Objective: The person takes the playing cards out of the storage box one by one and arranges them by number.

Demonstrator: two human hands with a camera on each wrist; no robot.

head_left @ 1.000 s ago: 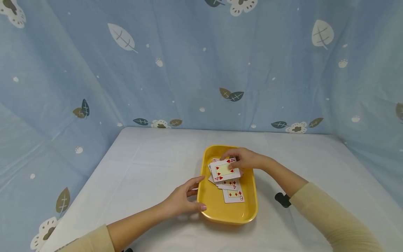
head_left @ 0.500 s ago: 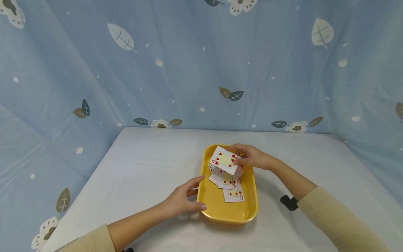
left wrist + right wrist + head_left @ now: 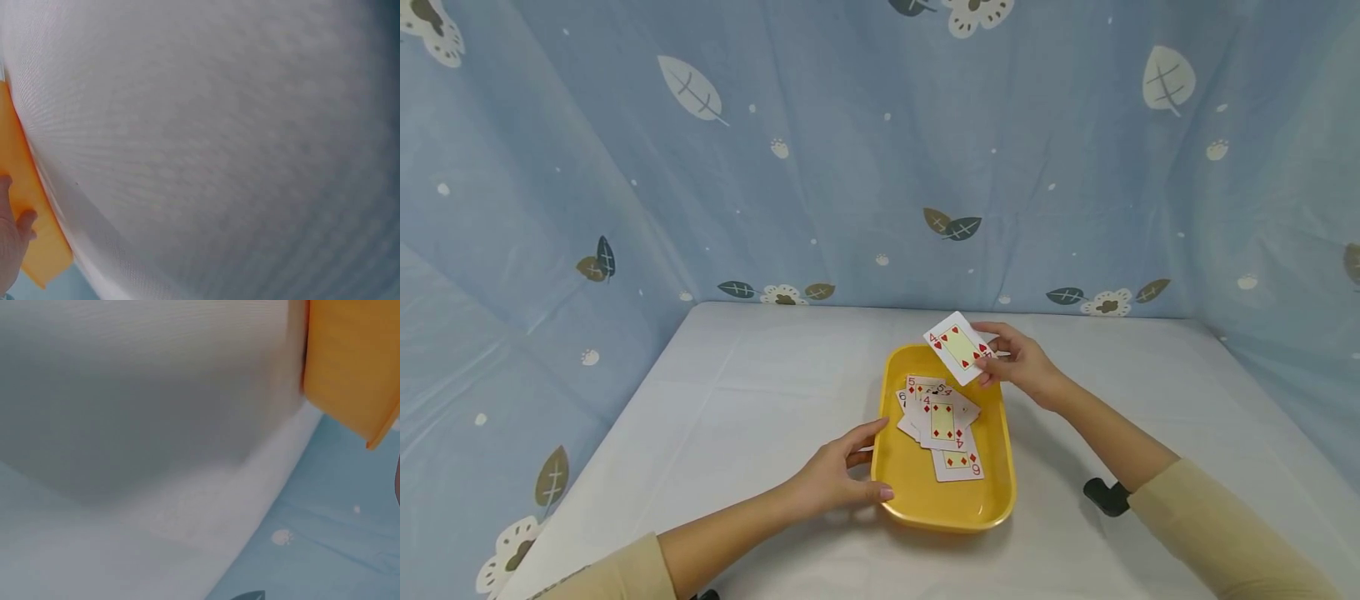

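Observation:
In the head view my right hand pinches a playing card, the four of hearts, between thumb and fingers. The card is tilted, face visible, above the far right part of a yellow tray. Several face-up cards overlap inside the tray, with a four of diamonds on top and a six of diamonds nearest me. Against the tray's left side rests my left hand, fingers and thumb spread along the rim. The left wrist view shows its fingers on the tray's outer wall.
A white cloth covers the table under the tray. Behind and to the left hangs a blue curtain with leaf and flower prints. A black device sits at the right wrist.
My right hand has lifted the four of hearts off the pile, up and to the right, turning it and uncovering the cards beneath. The left hand and tray have stayed put.

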